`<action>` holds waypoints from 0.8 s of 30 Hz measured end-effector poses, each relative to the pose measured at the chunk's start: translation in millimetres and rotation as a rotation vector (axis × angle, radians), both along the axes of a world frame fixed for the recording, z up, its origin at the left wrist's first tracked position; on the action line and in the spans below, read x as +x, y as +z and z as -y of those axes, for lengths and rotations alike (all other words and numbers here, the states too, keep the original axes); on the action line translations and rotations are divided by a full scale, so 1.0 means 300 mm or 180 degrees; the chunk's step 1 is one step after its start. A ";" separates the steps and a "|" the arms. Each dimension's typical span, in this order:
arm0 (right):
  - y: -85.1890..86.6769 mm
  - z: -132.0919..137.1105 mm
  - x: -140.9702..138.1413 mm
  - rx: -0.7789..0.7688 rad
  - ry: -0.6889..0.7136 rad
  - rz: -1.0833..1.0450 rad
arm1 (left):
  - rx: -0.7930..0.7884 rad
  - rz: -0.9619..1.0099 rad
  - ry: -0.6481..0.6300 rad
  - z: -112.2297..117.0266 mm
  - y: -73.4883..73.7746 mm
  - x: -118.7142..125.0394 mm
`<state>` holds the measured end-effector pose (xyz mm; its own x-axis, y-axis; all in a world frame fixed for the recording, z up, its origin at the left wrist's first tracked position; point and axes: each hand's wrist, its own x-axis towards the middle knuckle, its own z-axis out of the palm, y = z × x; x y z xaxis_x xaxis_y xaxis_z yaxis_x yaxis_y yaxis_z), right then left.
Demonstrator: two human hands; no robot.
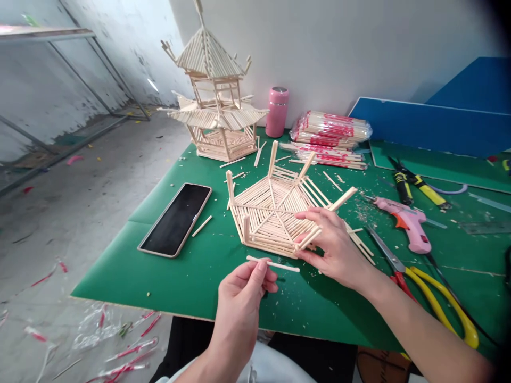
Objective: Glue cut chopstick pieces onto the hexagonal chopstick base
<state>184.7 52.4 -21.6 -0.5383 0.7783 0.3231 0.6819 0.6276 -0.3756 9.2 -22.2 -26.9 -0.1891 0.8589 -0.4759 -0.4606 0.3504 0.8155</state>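
Note:
A short wooden stick (279, 265) is pinched between thumb and fingers of my left hand (247, 287), just in front of a hexagonal stick base (263, 223). That base lies on the green table, with upright posts at its corners and low rails along some sides. My right hand (329, 244) grips the base at its near right corner, thumb low by the edge and fingers reaching over it around a post. Behind stands a finished-looking two-tiered stick pavilion (217, 119) with sloped roofs.
A phone (175, 219) lies left on the green table (128, 266). At right are a pink glue gun (405, 218), yellow-handled scissors (423, 287) and cutters (417, 183). Bagged chopsticks (331, 130) and a pink flask (277, 111) stand by the wall. Stick offcuts are scattered about.

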 end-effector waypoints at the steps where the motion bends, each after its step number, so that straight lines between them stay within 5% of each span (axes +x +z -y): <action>1: -0.002 0.006 -0.014 0.0021 0.0037 -0.0045 | -0.0003 -0.0040 0.0042 0.001 0.000 -0.008; 24: -0.033 0.056 -0.071 0.0136 -0.0052 -0.0167 | -0.0240 0.0030 -0.0060 -0.053 0.008 -0.071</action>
